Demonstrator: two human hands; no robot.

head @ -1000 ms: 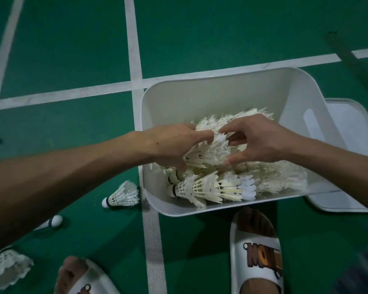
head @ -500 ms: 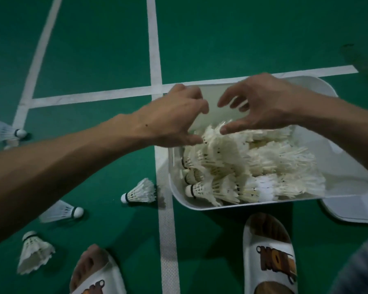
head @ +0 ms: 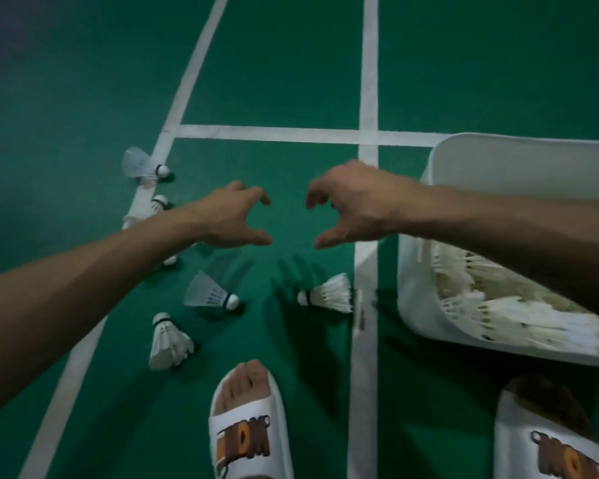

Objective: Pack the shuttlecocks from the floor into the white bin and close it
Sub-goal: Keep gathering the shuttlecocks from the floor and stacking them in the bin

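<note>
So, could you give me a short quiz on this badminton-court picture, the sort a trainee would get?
1. True or false: the person's left hand grips a white feathered shuttlecock.
2. The white feathered shuttlecock nearest the white plastic bin lies with its cork tip pointing: A) toward the bin, B) away from the bin, C) straight up.
3. Fill in: the right hand hovers over the ___ court floor with white lines.

Key: 1 false, both hands are empty; 2 B; 3 green.
</note>
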